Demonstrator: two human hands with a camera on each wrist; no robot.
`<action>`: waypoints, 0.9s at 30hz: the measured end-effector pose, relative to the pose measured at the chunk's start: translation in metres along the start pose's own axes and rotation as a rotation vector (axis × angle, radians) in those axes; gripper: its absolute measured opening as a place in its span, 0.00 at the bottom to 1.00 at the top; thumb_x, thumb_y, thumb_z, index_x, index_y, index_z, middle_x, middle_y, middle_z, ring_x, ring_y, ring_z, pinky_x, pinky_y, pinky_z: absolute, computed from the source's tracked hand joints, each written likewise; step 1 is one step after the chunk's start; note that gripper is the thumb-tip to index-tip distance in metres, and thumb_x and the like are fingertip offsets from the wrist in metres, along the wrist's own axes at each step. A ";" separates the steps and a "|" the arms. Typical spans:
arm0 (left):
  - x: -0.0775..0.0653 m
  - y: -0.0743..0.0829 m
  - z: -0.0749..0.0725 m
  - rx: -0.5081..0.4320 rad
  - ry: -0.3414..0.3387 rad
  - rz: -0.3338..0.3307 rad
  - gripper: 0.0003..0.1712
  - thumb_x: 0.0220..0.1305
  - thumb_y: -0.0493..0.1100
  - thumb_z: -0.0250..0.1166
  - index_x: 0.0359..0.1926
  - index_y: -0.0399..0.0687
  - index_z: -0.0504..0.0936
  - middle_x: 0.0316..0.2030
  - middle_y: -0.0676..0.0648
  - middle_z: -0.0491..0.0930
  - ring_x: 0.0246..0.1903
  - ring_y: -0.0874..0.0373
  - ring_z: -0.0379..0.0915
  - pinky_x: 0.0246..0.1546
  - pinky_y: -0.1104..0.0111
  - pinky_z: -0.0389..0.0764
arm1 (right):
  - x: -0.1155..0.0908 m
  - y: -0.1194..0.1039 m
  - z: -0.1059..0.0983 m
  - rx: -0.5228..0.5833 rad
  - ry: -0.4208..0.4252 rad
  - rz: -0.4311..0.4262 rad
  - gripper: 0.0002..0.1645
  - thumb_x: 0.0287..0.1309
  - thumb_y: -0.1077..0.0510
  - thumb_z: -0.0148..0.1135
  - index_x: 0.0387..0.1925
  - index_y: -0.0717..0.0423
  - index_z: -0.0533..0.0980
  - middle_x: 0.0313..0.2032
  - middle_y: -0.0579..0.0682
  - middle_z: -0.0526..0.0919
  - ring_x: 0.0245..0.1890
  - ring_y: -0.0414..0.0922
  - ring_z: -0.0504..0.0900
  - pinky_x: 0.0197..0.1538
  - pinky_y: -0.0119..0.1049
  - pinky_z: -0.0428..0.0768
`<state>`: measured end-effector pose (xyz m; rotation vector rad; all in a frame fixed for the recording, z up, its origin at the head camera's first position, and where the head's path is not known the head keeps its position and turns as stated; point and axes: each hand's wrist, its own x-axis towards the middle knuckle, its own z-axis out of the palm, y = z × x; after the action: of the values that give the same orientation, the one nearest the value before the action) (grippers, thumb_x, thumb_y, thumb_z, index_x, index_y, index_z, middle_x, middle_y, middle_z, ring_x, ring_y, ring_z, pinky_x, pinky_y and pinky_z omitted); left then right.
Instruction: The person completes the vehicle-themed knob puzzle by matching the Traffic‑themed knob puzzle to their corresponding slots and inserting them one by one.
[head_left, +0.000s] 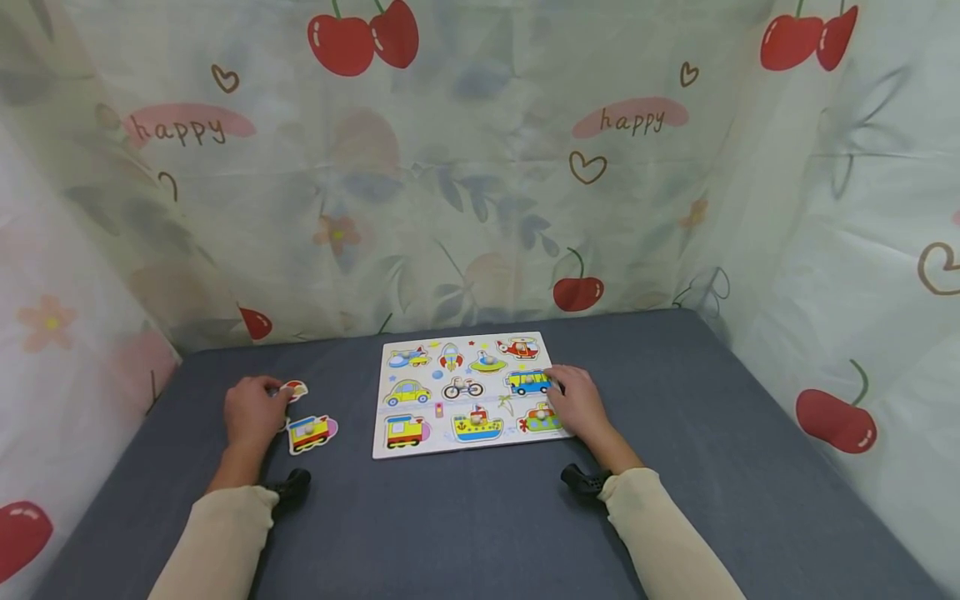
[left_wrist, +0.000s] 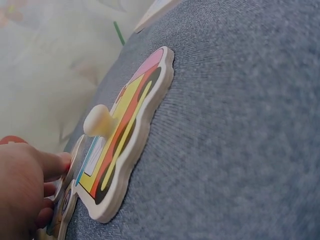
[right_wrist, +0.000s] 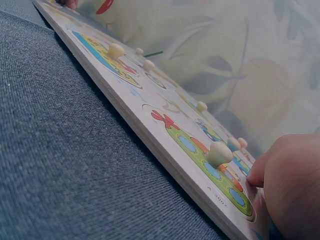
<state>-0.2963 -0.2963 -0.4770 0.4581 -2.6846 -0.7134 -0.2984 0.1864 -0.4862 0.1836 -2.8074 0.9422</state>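
Observation:
My left hand (head_left: 255,410) is at the left of the table, its fingertips pinching a small puzzle piece (head_left: 297,389) with red and white on it. The hand covers much of that piece, so its picture cannot be made out. Right beside it lies a train puzzle piece (head_left: 311,434), whose round wooden knob (left_wrist: 98,121) stands up in the left wrist view. Part of another piece (left_wrist: 65,212) shows below the fingers. At the middle, a wooden puzzle board (head_left: 442,448) lies flat. My right hand (head_left: 582,404) rests on its right edge, fingers near the bus piece (head_left: 528,382).
On the board, knobbed pieces such as the boat (head_left: 477,427), submarine (head_left: 542,419) and bicycle (head_left: 462,388) sit in place. The car spot (head_left: 407,393) and train spot (head_left: 405,432) show printed pictures without knobs. Patterned curtains (head_left: 465,208) enclose the dark table (head_left: 480,525).

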 end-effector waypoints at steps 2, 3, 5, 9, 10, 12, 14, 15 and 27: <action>0.000 0.000 0.000 0.009 -0.002 0.004 0.16 0.64 0.42 0.63 0.45 0.30 0.82 0.42 0.31 0.75 0.45 0.36 0.68 0.48 0.47 0.67 | 0.000 0.000 0.000 0.000 -0.001 -0.002 0.23 0.63 0.61 0.56 0.59 0.62 0.75 0.61 0.59 0.74 0.65 0.57 0.64 0.66 0.54 0.59; 0.000 0.000 0.000 0.014 -0.002 0.008 0.16 0.64 0.42 0.63 0.44 0.30 0.82 0.42 0.31 0.76 0.45 0.36 0.68 0.48 0.47 0.67 | -0.001 0.000 0.000 0.000 -0.002 -0.002 0.23 0.63 0.61 0.56 0.59 0.62 0.75 0.61 0.59 0.74 0.65 0.57 0.64 0.66 0.54 0.59; 0.000 0.001 0.000 0.021 0.002 0.020 0.16 0.64 0.41 0.63 0.44 0.30 0.82 0.41 0.31 0.76 0.45 0.35 0.69 0.47 0.47 0.68 | -0.001 0.000 -0.001 0.002 -0.002 0.000 0.23 0.63 0.61 0.56 0.59 0.62 0.75 0.61 0.59 0.74 0.65 0.57 0.64 0.66 0.54 0.59; 0.000 0.001 0.001 0.025 0.011 0.039 0.15 0.64 0.40 0.64 0.43 0.30 0.83 0.41 0.32 0.76 0.44 0.35 0.69 0.48 0.47 0.68 | -0.002 0.000 -0.001 0.002 -0.001 0.002 0.23 0.64 0.61 0.56 0.59 0.62 0.75 0.61 0.59 0.74 0.65 0.57 0.64 0.66 0.54 0.59; -0.001 0.002 0.001 0.026 0.012 0.044 0.15 0.64 0.40 0.64 0.43 0.30 0.83 0.42 0.32 0.76 0.45 0.35 0.69 0.48 0.47 0.68 | -0.002 0.000 0.000 0.004 -0.001 0.002 0.23 0.64 0.61 0.56 0.59 0.62 0.75 0.61 0.59 0.74 0.65 0.57 0.64 0.66 0.54 0.59; -0.001 0.002 0.001 0.031 0.007 0.053 0.15 0.64 0.41 0.64 0.43 0.31 0.83 0.43 0.32 0.75 0.46 0.36 0.69 0.49 0.47 0.69 | -0.002 0.001 0.000 0.004 -0.002 0.004 0.23 0.64 0.61 0.56 0.59 0.62 0.75 0.61 0.59 0.74 0.65 0.57 0.64 0.66 0.54 0.59; -0.002 0.003 0.001 0.034 0.000 0.071 0.14 0.64 0.41 0.64 0.44 0.32 0.83 0.45 0.33 0.75 0.47 0.36 0.69 0.48 0.46 0.69 | -0.002 0.001 0.000 0.005 -0.003 0.006 0.23 0.64 0.61 0.56 0.60 0.62 0.75 0.61 0.59 0.74 0.65 0.57 0.64 0.66 0.54 0.59; -0.002 0.004 0.000 0.037 -0.003 0.085 0.14 0.64 0.41 0.64 0.44 0.33 0.83 0.45 0.33 0.74 0.47 0.36 0.69 0.48 0.46 0.70 | -0.002 0.001 0.000 0.005 -0.004 0.008 0.23 0.64 0.60 0.56 0.60 0.62 0.75 0.61 0.59 0.74 0.66 0.57 0.64 0.66 0.54 0.59; -0.005 0.015 -0.002 0.149 -0.004 0.136 0.14 0.63 0.41 0.63 0.43 0.34 0.83 0.39 0.34 0.77 0.41 0.37 0.71 0.44 0.46 0.69 | 0.000 -0.001 0.000 0.004 0.002 0.006 0.22 0.64 0.61 0.56 0.59 0.61 0.76 0.61 0.58 0.74 0.66 0.56 0.64 0.66 0.53 0.59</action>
<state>-0.2944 -0.2831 -0.4687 0.3059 -2.7526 -0.4793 -0.2978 0.1860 -0.4857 0.1754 -2.8060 0.9495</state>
